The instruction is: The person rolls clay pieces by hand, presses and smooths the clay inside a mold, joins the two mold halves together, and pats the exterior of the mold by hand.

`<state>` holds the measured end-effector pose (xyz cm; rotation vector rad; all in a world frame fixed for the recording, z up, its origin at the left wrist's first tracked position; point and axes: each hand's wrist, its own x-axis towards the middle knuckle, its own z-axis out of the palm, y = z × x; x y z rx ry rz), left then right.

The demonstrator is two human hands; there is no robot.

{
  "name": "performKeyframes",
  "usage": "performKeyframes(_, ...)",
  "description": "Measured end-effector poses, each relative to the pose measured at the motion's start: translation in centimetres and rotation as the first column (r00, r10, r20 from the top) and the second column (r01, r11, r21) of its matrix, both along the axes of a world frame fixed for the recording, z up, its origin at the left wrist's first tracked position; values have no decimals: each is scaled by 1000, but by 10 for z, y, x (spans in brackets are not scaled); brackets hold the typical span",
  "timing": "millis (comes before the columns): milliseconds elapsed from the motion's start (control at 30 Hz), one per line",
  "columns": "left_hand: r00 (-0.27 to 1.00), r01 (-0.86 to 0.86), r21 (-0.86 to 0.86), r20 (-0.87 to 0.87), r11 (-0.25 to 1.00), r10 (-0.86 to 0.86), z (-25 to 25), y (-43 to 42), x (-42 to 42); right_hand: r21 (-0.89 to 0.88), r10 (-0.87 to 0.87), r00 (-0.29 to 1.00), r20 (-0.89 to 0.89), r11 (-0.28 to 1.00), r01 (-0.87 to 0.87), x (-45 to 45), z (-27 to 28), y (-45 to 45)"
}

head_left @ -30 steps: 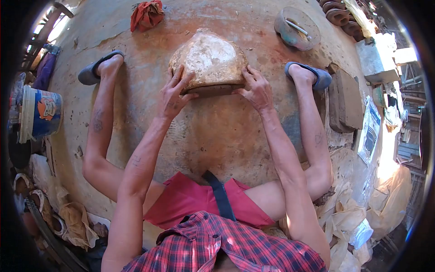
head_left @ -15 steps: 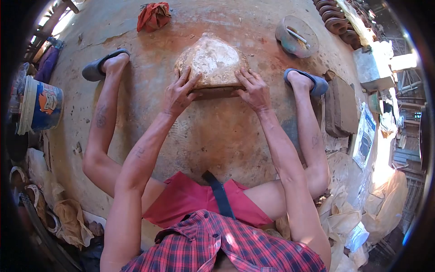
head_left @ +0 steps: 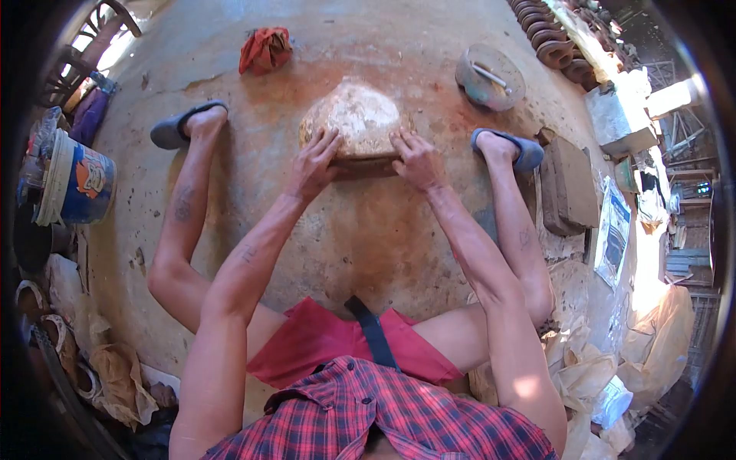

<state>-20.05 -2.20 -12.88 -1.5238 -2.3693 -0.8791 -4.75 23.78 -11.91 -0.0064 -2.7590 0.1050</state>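
Note:
A heavy-looking block (head_left: 359, 115) with a rounded, whitish, chalky top and brown stained edges sits on the floor between my feet. My left hand (head_left: 313, 165) grips its near left corner, with the fingers over the top edge. At the near right corner, my right hand (head_left: 418, 159) holds it the same way, fingers bent over the rim. Both arms stretch forward. The block's underside and far side are hidden, so I cannot tell whether it is slightly raised at the near edge.
A crumpled red cloth (head_left: 265, 50) lies beyond the block. A shallow bowl (head_left: 500, 90) with a white stick in it stands far right. Brown clay slabs (head_left: 566, 188) lean beside my right foot. A blue-and-white bucket (head_left: 79, 178) stands left. Curved brown tiles (head_left: 553, 47) line the back right.
The whole view has tilted, so the scene sits lower in the picture. My fingers have drawn back toward the block's near edge and bent more.

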Motion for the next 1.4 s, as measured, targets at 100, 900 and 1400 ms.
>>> performKeyframes(100,998,-52,-10,34,999,52,12,4,13,76,-54,992,116,996,46,8,39,-33)
performKeyframes(900,962,-203,5,-187,979,201,-7,20,32,41,-66,996,-63,997,68,-4,1,-51)
performKeyframes(1400,989,-91,-72,-119,993,82,21,6,29,-71,-173,973,-150,984,164,-8,4,-67)
